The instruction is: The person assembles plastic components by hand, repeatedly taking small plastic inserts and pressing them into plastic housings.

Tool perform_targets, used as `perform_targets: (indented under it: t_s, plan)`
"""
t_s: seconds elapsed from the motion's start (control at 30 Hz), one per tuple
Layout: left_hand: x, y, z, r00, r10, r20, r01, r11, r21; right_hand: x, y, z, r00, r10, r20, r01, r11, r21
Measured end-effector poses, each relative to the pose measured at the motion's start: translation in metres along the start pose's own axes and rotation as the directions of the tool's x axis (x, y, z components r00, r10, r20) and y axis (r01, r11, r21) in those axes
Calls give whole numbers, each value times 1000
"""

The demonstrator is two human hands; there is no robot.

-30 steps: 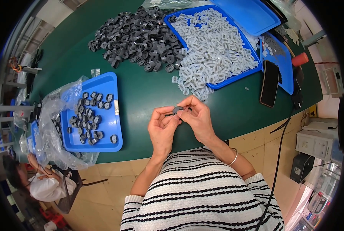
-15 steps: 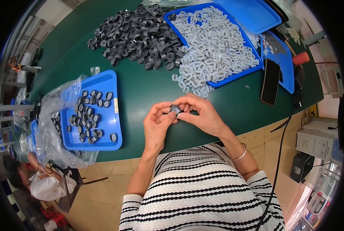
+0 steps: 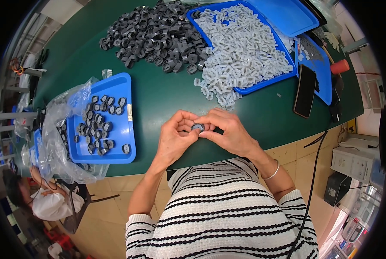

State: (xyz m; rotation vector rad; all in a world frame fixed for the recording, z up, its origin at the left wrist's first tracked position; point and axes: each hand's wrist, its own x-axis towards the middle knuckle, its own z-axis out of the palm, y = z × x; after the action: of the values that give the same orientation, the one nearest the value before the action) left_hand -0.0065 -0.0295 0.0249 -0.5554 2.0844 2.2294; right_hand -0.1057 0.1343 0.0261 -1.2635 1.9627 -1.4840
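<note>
This looks like a small-parts assembly workshop. A green table (image 3: 158,99) carries a loose heap of dark ring-shaped parts (image 3: 154,30), a blue tray (image 3: 262,86) piled with pale grey plastic pieces (image 3: 240,52), and another blue tray (image 3: 119,129) holding finished dark parts beside a clear plastic bag (image 3: 59,129).

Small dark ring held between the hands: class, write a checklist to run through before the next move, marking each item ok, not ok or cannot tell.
1. Small dark ring pinched by both hands: ok.
2. Left hand and right hand over the green table: ok.
3. Ring fully assembled: cannot tell.
4. Small blue tray of dark pieces at the left has room: ok.
5. White clips inside their tray: not ok, some spilled.
</note>
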Motion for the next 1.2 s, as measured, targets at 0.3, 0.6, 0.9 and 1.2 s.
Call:
perform_targets:
  t_s: [0.3,0.6,0.9,1.2]
  plan:
    - [2,4,-2,990,-123,68,133,976,-175,-2,5,5,1000,8,-24,-7,999,33]
    - [2,-7,-4,996,-62,56,65,997,-50,-8,8,18,996,-48,-75,45,998,-44]
    - [-15,-9,1,997,72,-22,-75,981,-178,-5,6,11,952,305,11,-298,923,245]
    - [-9,-22,2,992,-107,-70,74,926,-369,2,-2,26,951,266,-161,-228,949,218]
